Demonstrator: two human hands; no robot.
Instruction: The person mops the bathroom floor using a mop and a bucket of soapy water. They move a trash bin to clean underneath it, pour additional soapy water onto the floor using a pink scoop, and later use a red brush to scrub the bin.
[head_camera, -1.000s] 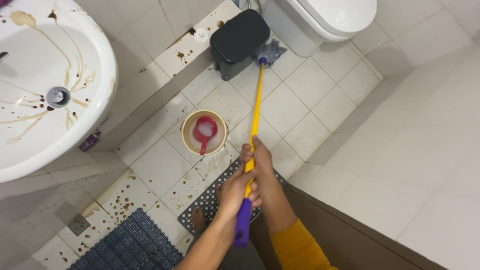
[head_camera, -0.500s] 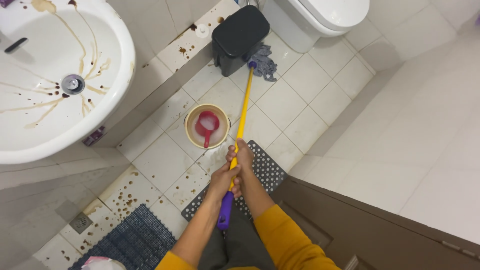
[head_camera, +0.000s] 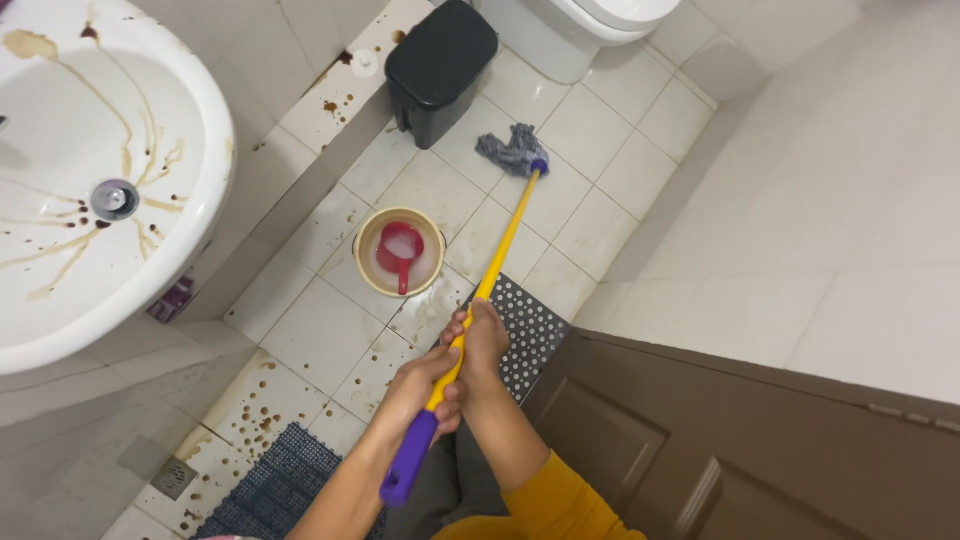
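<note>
Both hands are wrapped tight around the mop (head_camera: 500, 255): the left hand (head_camera: 425, 385) sits low by the purple grip, the right hand (head_camera: 483, 335) just above it. The grey mop head (head_camera: 510, 150) rests on the floor (head_camera: 590, 120) far ahead, beside the black bin (head_camera: 440, 65). Those tiles look clean. Brown spots (head_camera: 255, 410) left of the hands are not mopped yet.

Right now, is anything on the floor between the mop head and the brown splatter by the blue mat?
Yes. The bucket with a red scoop stands on the tiles between the mop head and the brown splatter. Both hands, left hand and right hand, grip the mop handle.
</note>
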